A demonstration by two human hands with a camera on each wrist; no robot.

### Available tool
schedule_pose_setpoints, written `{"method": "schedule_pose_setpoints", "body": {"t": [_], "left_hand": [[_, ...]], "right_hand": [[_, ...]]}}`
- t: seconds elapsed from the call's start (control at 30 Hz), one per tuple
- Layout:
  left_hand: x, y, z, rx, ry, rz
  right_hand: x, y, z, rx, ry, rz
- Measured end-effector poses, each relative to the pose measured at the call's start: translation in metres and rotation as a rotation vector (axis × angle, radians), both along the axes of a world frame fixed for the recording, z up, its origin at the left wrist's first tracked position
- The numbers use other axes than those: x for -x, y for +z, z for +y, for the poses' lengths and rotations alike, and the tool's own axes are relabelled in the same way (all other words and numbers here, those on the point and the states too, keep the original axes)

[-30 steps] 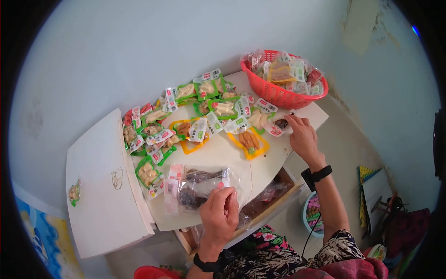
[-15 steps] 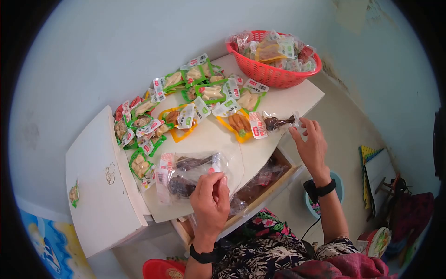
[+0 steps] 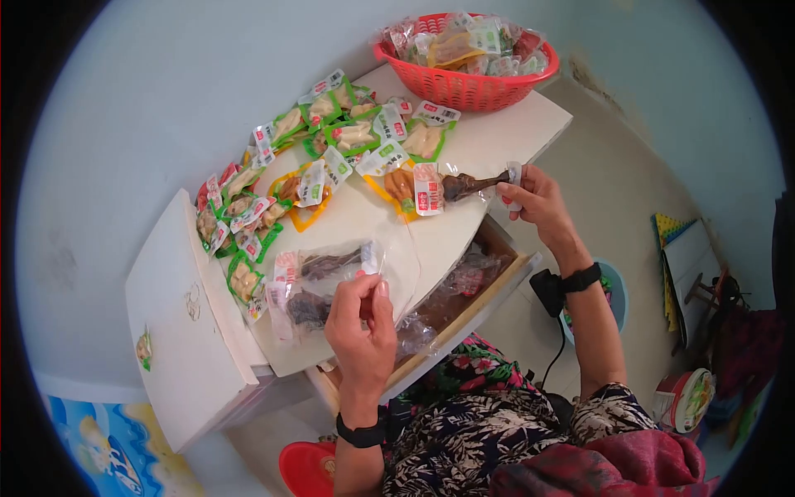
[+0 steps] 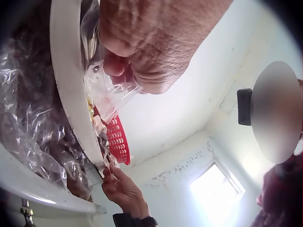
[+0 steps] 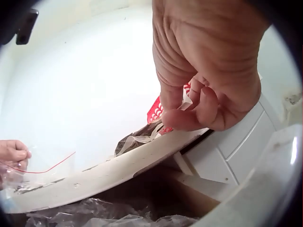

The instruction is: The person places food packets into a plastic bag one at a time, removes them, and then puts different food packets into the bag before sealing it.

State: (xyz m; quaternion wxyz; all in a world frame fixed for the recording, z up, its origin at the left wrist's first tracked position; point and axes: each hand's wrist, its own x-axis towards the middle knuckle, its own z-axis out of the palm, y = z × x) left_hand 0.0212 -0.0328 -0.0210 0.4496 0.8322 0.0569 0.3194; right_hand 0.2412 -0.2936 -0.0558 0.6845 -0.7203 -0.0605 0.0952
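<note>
The left hand pinches the edge of a clear plastic bag that lies on the white table and holds dark packets of meat. In the left wrist view, clear film hangs from the left hand. At the table's right edge the right hand grips one end of a clear packet with a dark drumstick-shaped piece inside. The packet's labelled end is beside a yellow-edged packet. The right wrist view shows the right hand with thumb and fingers closed on that wrapper.
Several green-edged packets lie along the back and left of the table. A full red basket stands at the back right. Below the front edge is a pulled-out drawer with plastic-wrapped items.
The right hand has drawn the drumstick packet left across the table beside the yellow-edged one, and its fingers have closed on the packet's end. The left hand keeps its pinch; the view has shifted.
</note>
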Motion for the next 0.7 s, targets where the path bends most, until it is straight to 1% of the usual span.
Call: {"method": "schedule_pose_setpoints", "body": {"t": [0.07, 0.17, 0.27, 0.37, 0.47, 0.5, 0.6, 0.63, 0.7], "left_hand": [[0.000, 0.000, -0.001, 0.024, 0.016, 0.011], [-0.001, 0.004, -0.002, 0.001, 0.023, -0.001], [-0.002, 0.008, -0.006, -0.004, 0.045, -0.020], [-0.003, 0.008, -0.007, -0.026, 0.065, -0.033], [-0.004, 0.010, -0.008, -0.075, 0.069, -0.040], [-0.004, 0.011, -0.009, -0.095, 0.069, -0.040], [-0.006, 0.016, -0.012, -0.190, 0.062, -0.117], [-0.004, 0.019, -0.013, -0.217, 0.067, -0.122], [-0.002, 0.024, -0.015, -0.273, 0.085, -0.131]], "right_hand": [[0.007, 0.002, -0.008, -0.031, 0.039, 0.034], [0.031, 0.008, -0.018, -0.161, 0.015, 0.084], [0.059, 0.020, -0.030, -0.242, -0.033, 0.129], [0.086, 0.021, -0.037, -0.308, -0.005, 0.133], [0.116, 0.040, -0.027, -0.306, 0.050, 0.206], [0.121, 0.042, -0.021, -0.340, 0.065, 0.200], [0.129, 0.057, -0.004, -0.312, 0.050, 0.198], [0.128, 0.058, -0.002, -0.282, 0.099, 0.179], [0.128, 0.060, 0.008, -0.276, 0.136, 0.193]]}}
